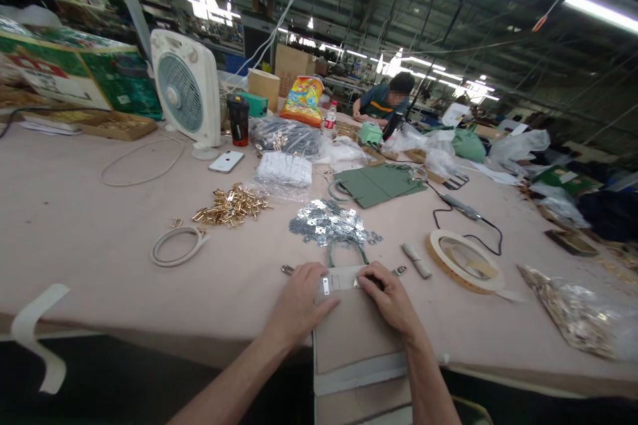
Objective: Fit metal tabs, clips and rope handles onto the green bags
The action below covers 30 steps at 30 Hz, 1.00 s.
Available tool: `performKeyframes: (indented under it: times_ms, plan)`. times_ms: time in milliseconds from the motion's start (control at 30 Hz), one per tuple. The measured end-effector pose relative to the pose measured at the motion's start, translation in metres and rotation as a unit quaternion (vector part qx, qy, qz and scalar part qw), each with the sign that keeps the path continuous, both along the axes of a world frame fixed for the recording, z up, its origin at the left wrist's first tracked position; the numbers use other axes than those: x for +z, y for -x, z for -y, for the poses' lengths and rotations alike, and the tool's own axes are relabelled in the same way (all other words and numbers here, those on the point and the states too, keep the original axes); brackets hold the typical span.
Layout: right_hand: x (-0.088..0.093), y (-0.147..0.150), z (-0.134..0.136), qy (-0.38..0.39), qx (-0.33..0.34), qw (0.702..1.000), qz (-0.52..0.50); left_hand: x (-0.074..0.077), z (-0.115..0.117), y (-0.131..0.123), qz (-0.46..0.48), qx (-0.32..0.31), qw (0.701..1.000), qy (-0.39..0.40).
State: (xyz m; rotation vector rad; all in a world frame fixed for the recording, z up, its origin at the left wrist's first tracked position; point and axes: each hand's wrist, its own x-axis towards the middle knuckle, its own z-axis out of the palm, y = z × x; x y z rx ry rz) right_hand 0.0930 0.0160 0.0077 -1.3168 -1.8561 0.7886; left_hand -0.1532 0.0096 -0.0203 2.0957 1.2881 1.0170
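Observation:
A long beige bag panel (359,342) lies in front of me, its near end hanging over the table edge. A curved green-grey handle (346,246) rises from its far end, with a metal-tipped strap (400,271) at the right. My left hand (298,302) rests on the panel's left edge, fingers spread, beside a small silver metal plate (325,286) lying on it. With thumb and forefinger, my right hand (391,299) pinches another small metal plate (356,283) against the panel. Just beyond is a heap of loose silver plates (326,220).
Gold hardware (232,206) and a tape roll (175,246) lie left; a wide tape roll (463,262) and a bag of metal parts (568,312) lie right. Green panels (381,184), a phone (226,161) and a fan (187,89) are farther back. A co-worker (383,99) leans over the far end.

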Motion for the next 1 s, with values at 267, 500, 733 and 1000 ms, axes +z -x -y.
performKeyframes:
  times_ms: [267, 500, 733, 1000]
  plan:
    - [0.002, 0.003, -0.001, 0.005, -0.004, 1.0, 0.001, 0.001, 0.0, 0.0, 0.001, 0.001, 1.0, -0.001]
    - [0.002, 0.001, -0.007, 0.018, 0.012, 1.0, 0.005, 0.001, 0.0, 0.001, 0.005, -0.003, 1.0, 0.0]
    - [0.001, -0.001, -0.006, 0.007, 0.01, 1.0, 0.021, 0.002, 0.0, 0.001, 0.005, -0.002, 1.0, 0.002]
    - [-0.01, 0.003, 0.004, -0.067, -0.025, 0.997, 0.0, 0.0, 0.002, 0.002, 0.002, -0.001, 0.999, -0.033]
